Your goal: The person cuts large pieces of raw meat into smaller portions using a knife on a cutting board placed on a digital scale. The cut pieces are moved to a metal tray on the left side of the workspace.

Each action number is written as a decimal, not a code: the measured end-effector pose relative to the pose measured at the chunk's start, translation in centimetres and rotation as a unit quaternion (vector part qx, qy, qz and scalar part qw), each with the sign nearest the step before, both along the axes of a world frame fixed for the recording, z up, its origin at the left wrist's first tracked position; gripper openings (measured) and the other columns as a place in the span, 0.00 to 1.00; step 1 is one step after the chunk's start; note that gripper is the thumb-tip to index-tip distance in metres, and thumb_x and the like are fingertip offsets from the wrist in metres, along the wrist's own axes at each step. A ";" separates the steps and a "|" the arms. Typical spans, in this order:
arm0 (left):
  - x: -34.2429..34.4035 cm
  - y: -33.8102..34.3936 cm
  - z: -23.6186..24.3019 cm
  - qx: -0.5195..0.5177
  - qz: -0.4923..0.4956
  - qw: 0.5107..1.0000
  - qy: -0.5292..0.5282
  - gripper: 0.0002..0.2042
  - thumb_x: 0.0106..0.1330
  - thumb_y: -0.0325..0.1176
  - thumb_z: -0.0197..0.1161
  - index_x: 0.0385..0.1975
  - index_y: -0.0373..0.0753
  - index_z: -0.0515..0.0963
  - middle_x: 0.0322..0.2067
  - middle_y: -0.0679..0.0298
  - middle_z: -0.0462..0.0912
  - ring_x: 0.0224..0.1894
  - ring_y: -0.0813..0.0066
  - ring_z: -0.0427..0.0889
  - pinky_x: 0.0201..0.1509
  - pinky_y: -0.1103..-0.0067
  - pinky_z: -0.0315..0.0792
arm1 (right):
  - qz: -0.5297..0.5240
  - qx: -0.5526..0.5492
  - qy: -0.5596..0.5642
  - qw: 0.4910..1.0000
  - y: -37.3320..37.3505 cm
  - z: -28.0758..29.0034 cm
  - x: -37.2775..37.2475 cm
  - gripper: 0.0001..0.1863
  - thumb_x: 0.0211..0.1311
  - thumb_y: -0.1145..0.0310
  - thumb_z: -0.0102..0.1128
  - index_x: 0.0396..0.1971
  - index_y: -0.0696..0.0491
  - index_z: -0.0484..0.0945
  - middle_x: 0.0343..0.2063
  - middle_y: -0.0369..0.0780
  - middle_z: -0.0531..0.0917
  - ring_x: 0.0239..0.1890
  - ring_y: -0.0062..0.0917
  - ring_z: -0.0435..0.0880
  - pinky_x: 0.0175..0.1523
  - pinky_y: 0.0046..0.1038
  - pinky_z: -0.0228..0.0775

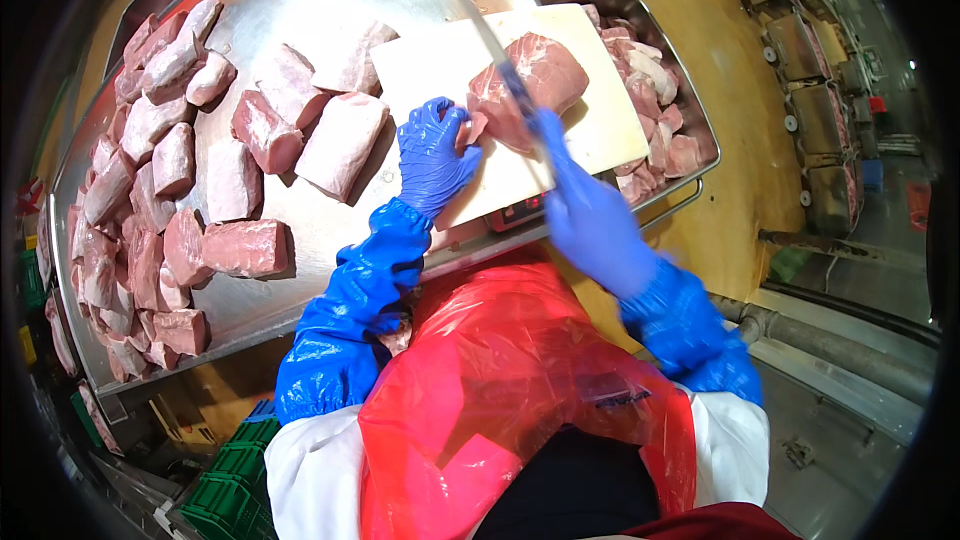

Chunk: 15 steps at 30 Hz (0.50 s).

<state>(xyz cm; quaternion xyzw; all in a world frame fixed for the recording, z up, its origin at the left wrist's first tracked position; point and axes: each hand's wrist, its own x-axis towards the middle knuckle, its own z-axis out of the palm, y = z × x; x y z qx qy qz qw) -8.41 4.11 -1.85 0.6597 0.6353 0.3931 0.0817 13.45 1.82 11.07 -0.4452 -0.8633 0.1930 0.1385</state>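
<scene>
My right hand (600, 225), blue-gloved and smeared by motion, grips a knife (487, 37) whose blade points up and to the left. The knife passes over a large pink cut of meat (550, 80) lying on a white cutting board (425, 65). At the board's left edge, my left hand (437, 158), also blue-gloved, has its fingers curled. A small flap of meat (474, 127) shows at its thumb and fingertips, beside the large cut. Whether the flap still joins the large cut, I cannot tell.
Several trimmed meat pieces (343, 145) lie on the metal table (330, 230), heaped toward its left rim. Right of the board stands a metal tub (708, 130) of meat chunks (655, 85). Green crates (235, 475) stand at lower left, and metal carts (812, 115) at far right.
</scene>
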 end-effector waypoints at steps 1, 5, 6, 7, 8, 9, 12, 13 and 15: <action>0.2 -0.1 -0.3 -0.018 0.004 0.999 0.045 0.15 0.54 0.41 0.71 0.39 0.43 0.81 0.45 0.56 0.78 0.48 0.50 0.76 0.51 0.59 0.67 | 0.000 0.009 0.023 1.000 1.5 -1.4 -2.8 0.43 0.60 0.78 0.53 0.77 0.48 0.51 0.39 0.55 0.82 0.29 0.49 0.84 0.34 0.46 0.77; 0.3 0.3 -0.2 0.012 -0.040 0.999 0.018 0.08 0.53 0.36 0.69 0.26 0.40 0.79 0.37 0.57 0.77 0.40 0.52 0.74 0.43 0.61 0.67 | -0.003 -0.023 -0.028 0.999 3.7 -6.3 -5.0 0.43 0.61 0.78 0.50 0.77 0.48 0.49 0.38 0.56 0.82 0.28 0.51 0.84 0.34 0.48 0.77; -0.2 0.7 -0.5 0.012 -0.036 0.999 0.022 0.08 0.52 0.35 0.69 0.26 0.40 0.79 0.37 0.56 0.77 0.40 0.52 0.75 0.42 0.61 0.67 | 0.002 -0.061 -0.074 0.995 3.2 -5.6 -3.9 0.43 0.61 0.78 0.49 0.77 0.48 0.48 0.37 0.57 0.82 0.28 0.51 0.84 0.34 0.49 0.77; -0.4 0.9 -0.8 0.012 -0.033 0.999 0.019 0.07 0.52 0.34 0.68 0.26 0.40 0.79 0.36 0.56 0.78 0.41 0.52 0.75 0.42 0.61 0.67 | 0.016 -0.082 -0.159 0.984 1.5 -5.4 -1.7 0.48 0.59 0.79 0.53 0.78 0.44 0.43 0.32 0.54 0.82 0.30 0.52 0.84 0.35 0.51 0.76; -0.2 0.7 -1.1 0.010 -0.027 0.999 0.015 0.07 0.51 0.33 0.68 0.25 0.39 0.79 0.36 0.55 0.78 0.41 0.51 0.75 0.42 0.62 0.68 | 0.016 -0.084 -0.195 0.977 -0.3 -4.6 0.6 0.49 0.59 0.79 0.53 0.79 0.41 0.43 0.29 0.53 0.81 0.27 0.51 0.84 0.32 0.51 0.76; 0.1 0.6 -1.2 0.008 -0.021 1.000 0.010 0.06 0.50 0.32 0.67 0.25 0.39 0.79 0.36 0.55 0.78 0.41 0.51 0.75 0.42 0.62 0.68 | 0.017 -0.083 -0.235 0.968 -2.0 -3.5 2.7 0.49 0.59 0.79 0.54 0.79 0.41 0.43 0.28 0.52 0.81 0.26 0.49 0.83 0.31 0.50 0.75; -1.9 2.3 -1.6 0.068 0.024 0.997 0.016 0.06 0.50 0.31 0.66 0.23 0.37 0.76 0.31 0.54 0.76 0.37 0.49 0.75 0.40 0.60 0.69 | 0.038 -0.085 -0.296 0.951 -3.3 -0.7 7.2 0.50 0.59 0.78 0.55 0.79 0.38 0.43 0.27 0.50 0.80 0.23 0.47 0.82 0.28 0.48 0.75; -3.4 2.6 -1.8 0.069 0.025 0.997 0.015 0.06 0.50 0.30 0.66 0.22 0.37 0.75 0.29 0.54 0.76 0.37 0.48 0.75 0.40 0.60 0.69 | 0.053 -0.085 -0.307 0.946 -3.1 0.0 8.3 0.50 0.59 0.78 0.55 0.79 0.37 0.43 0.26 0.50 0.80 0.23 0.47 0.82 0.28 0.47 0.75; -5.3 2.3 -2.3 0.060 0.044 0.995 -0.064 0.07 0.52 0.28 0.65 0.21 0.36 0.72 0.27 0.54 0.74 0.33 0.52 0.74 0.37 0.64 0.68 | 0.091 -0.067 -0.252 0.961 -2.0 1.1 10.6 0.49 0.59 0.78 0.56 0.78 0.37 0.47 0.28 0.49 0.80 0.24 0.46 0.82 0.28 0.46 0.74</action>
